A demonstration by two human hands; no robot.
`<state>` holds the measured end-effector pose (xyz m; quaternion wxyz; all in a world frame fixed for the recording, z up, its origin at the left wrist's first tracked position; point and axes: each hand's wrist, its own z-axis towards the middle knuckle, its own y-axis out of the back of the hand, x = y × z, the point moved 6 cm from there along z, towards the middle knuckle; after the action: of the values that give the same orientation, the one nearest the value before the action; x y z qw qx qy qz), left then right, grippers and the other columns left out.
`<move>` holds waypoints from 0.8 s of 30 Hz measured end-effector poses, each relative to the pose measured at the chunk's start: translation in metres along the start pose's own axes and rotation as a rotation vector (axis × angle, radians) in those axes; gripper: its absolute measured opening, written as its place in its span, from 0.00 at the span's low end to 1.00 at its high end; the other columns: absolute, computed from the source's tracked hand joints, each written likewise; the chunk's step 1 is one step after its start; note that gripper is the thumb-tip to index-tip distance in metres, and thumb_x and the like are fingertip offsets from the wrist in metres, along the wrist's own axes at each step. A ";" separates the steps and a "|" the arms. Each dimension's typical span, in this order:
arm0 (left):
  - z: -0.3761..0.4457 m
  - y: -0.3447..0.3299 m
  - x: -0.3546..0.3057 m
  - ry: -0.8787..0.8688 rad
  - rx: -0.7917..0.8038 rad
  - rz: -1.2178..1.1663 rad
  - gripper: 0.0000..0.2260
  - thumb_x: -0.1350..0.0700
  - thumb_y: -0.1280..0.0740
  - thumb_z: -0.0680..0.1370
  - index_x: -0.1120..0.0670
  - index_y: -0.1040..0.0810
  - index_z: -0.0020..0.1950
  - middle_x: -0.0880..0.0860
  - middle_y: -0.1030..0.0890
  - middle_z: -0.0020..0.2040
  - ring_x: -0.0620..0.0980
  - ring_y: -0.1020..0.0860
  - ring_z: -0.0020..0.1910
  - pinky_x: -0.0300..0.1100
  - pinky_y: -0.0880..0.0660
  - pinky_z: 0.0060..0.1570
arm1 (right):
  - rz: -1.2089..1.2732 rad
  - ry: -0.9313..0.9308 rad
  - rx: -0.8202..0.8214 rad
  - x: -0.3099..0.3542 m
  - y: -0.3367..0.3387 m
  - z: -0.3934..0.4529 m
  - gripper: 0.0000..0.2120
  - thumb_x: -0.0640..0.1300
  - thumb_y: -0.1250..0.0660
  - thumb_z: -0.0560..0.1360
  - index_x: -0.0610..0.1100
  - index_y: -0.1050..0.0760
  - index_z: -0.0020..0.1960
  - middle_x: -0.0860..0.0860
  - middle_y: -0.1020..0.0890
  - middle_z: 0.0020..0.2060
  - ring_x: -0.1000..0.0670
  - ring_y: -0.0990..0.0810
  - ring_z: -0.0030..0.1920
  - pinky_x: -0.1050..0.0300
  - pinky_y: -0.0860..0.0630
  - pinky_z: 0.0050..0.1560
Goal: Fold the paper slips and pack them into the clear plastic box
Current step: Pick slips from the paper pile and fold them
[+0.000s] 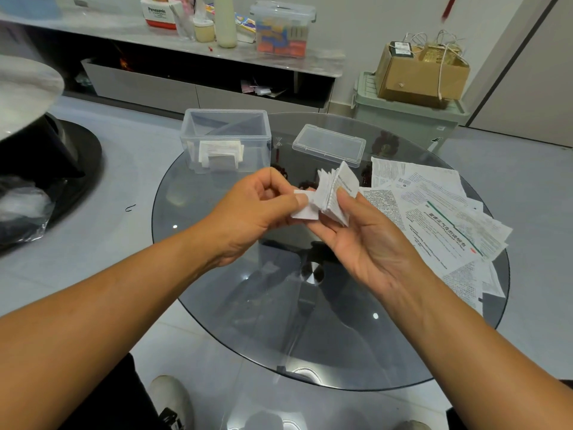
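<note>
A small accordion-folded slip [333, 193] is held above the table [217, 274] between both hands. The left hand [248, 209] is curled, with thumb and forefinger pinching the slip's free end flap; the right hand [369, 240] lies palm up, its fingers half open, the thumb pressing the pleated bundle against the fingertips. The fold in hand is judged nearly finished but not yet packed.

Beyond the left hand, the clear plastic box [225, 139] stands open, with a few folded slips [220, 156] already lying in it; most of its space looks unfilled. Its lid [328, 144] is set down beyond the right hand, apart from the box. To the outer side of the right hand a fanned pile of printed leaflets [440, 225] is spread flat, so a good share of the folding is judged to remain.

The table is a round pane of dark glass, through which the pale tiled floor [124, 187] is seen. Farther off, a low sideboard [192, 72] carries bottles and a lidded storage tub [281, 27], and a cardboard box [418, 72] rests on a green bin [403, 119].
</note>
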<state>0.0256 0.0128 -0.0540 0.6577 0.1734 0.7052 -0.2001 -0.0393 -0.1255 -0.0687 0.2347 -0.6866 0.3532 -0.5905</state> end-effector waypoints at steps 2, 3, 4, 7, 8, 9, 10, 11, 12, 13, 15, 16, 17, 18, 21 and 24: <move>-0.002 0.002 0.001 -0.026 -0.069 0.083 0.06 0.63 0.26 0.76 0.57 0.22 0.45 0.66 0.17 0.53 0.58 0.17 0.51 0.53 0.19 0.58 | -0.015 0.014 0.017 0.001 -0.003 -0.001 0.15 0.34 0.41 0.83 0.35 0.27 0.68 0.33 0.21 0.65 0.36 0.19 0.64 0.40 0.21 0.63; -0.002 0.003 0.002 -0.032 -0.094 0.119 0.06 0.62 0.25 0.75 0.57 0.21 0.45 0.65 0.17 0.53 0.56 0.18 0.49 0.52 0.19 0.56 | -0.020 0.023 0.023 0.001 -0.004 -0.001 0.15 0.33 0.41 0.82 0.35 0.26 0.68 0.33 0.21 0.65 0.37 0.19 0.64 0.42 0.20 0.63; -0.002 0.003 0.003 -0.025 -0.105 0.133 0.06 0.61 0.25 0.75 0.57 0.21 0.45 0.64 0.17 0.54 0.56 0.18 0.48 0.50 0.18 0.55 | -0.033 0.033 0.030 0.002 -0.005 -0.002 0.15 0.33 0.41 0.82 0.35 0.26 0.68 0.34 0.20 0.63 0.38 0.19 0.64 0.43 0.20 0.63; -0.002 0.005 0.005 0.024 -0.126 0.069 0.07 0.64 0.26 0.75 0.58 0.23 0.45 0.63 0.15 0.50 0.55 0.16 0.43 0.42 0.16 0.44 | -0.138 0.078 0.027 0.003 -0.004 -0.002 0.14 0.33 0.40 0.82 0.36 0.25 0.66 0.37 0.16 0.59 0.42 0.16 0.59 0.50 0.18 0.60; -0.002 0.007 0.003 0.023 -0.143 0.045 0.07 0.65 0.26 0.75 0.58 0.24 0.46 0.63 0.15 0.48 0.53 0.16 0.41 0.40 0.17 0.41 | -0.214 0.100 0.002 0.003 -0.003 -0.003 0.13 0.33 0.39 0.82 0.37 0.24 0.65 0.39 0.15 0.57 0.44 0.15 0.57 0.53 0.18 0.57; -0.002 0.008 0.001 0.020 -0.155 0.016 0.08 0.66 0.27 0.75 0.59 0.24 0.46 0.63 0.15 0.46 0.53 0.15 0.39 0.39 0.17 0.40 | -0.323 0.128 -0.038 0.003 -0.001 -0.002 0.13 0.33 0.38 0.83 0.38 0.23 0.65 0.42 0.14 0.56 0.47 0.14 0.55 0.55 0.18 0.54; -0.002 0.009 -0.001 0.016 -0.156 -0.012 0.08 0.67 0.27 0.75 0.59 0.25 0.48 0.62 0.15 0.44 0.53 0.15 0.40 0.39 0.17 0.41 | -0.453 0.160 -0.085 0.004 0.002 -0.003 0.12 0.35 0.37 0.83 0.40 0.22 0.65 0.45 0.13 0.55 0.49 0.14 0.54 0.56 0.18 0.53; -0.001 0.009 -0.001 0.017 -0.142 -0.033 0.08 0.68 0.28 0.75 0.60 0.25 0.50 0.60 0.14 0.43 0.54 0.14 0.42 0.40 0.17 0.42 | -0.574 0.191 -0.127 0.004 0.005 -0.003 0.12 0.36 0.35 0.82 0.42 0.20 0.64 0.48 0.13 0.54 0.51 0.14 0.53 0.56 0.19 0.53; -0.001 0.008 -0.001 0.023 -0.115 -0.039 0.08 0.68 0.29 0.76 0.60 0.25 0.52 0.58 0.14 0.43 0.54 0.14 0.45 0.41 0.16 0.44 | -0.663 0.218 -0.159 0.004 0.008 -0.003 0.11 0.37 0.34 0.82 0.43 0.19 0.63 0.49 0.12 0.53 0.51 0.14 0.53 0.54 0.18 0.55; -0.001 0.006 0.000 0.031 -0.081 -0.034 0.08 0.68 0.30 0.77 0.59 0.24 0.54 0.56 0.13 0.44 0.54 0.14 0.47 0.42 0.16 0.47 | -0.716 0.236 -0.181 0.003 0.009 -0.003 0.11 0.38 0.34 0.82 0.45 0.19 0.63 0.50 0.12 0.53 0.50 0.14 0.54 0.51 0.18 0.58; -0.002 0.001 0.003 0.049 0.011 -0.004 0.08 0.64 0.33 0.81 0.57 0.22 0.59 0.54 0.13 0.48 0.53 0.14 0.52 0.43 0.17 0.52 | -0.781 0.261 -0.214 0.002 0.012 -0.003 0.11 0.40 0.33 0.82 0.47 0.19 0.63 0.51 0.13 0.53 0.49 0.14 0.56 0.46 0.19 0.62; -0.003 -0.002 0.003 0.055 0.060 0.017 0.08 0.62 0.35 0.83 0.56 0.21 0.61 0.53 0.13 0.51 0.51 0.15 0.54 0.43 0.18 0.54 | -0.820 0.277 -0.234 0.002 0.012 -0.004 0.11 0.42 0.33 0.82 0.48 0.19 0.63 0.51 0.13 0.54 0.50 0.15 0.56 0.45 0.19 0.63; -0.004 -0.005 0.003 0.046 0.102 0.046 0.09 0.60 0.36 0.83 0.56 0.20 0.62 0.52 0.13 0.53 0.50 0.15 0.55 0.42 0.19 0.55 | -0.858 0.292 -0.245 0.001 0.013 -0.004 0.10 0.43 0.34 0.83 0.49 0.19 0.63 0.52 0.13 0.54 0.50 0.15 0.56 0.44 0.20 0.62; -0.005 -0.007 0.002 0.015 0.126 0.092 0.10 0.59 0.36 0.83 0.55 0.20 0.63 0.51 0.13 0.54 0.49 0.15 0.55 0.41 0.19 0.55 | -0.884 0.306 -0.249 0.000 0.013 -0.004 0.11 0.45 0.35 0.83 0.50 0.20 0.63 0.52 0.13 0.54 0.50 0.15 0.57 0.44 0.20 0.62; -0.007 -0.008 0.001 -0.096 0.107 0.238 0.12 0.63 0.31 0.79 0.54 0.20 0.62 0.48 0.13 0.52 0.44 0.15 0.52 0.35 0.21 0.52 | -0.999 0.341 -0.218 -0.006 0.009 -0.009 0.11 0.47 0.40 0.85 0.53 0.23 0.65 0.55 0.15 0.54 0.56 0.17 0.55 0.50 0.21 0.61; -0.008 -0.006 0.005 -0.175 0.061 0.438 0.13 0.63 0.29 0.79 0.50 0.22 0.61 0.43 0.14 0.49 0.40 0.16 0.50 0.31 0.23 0.50 | -1.291 0.407 -0.100 -0.012 -0.003 -0.015 0.13 0.47 0.45 0.87 0.54 0.27 0.67 0.58 0.19 0.55 0.60 0.21 0.56 0.58 0.24 0.58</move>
<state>0.0153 0.0120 -0.0581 0.7387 0.3238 0.5846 -0.0881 -0.0542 -0.1134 -0.0712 -0.2680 -0.6453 -0.0635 -0.7126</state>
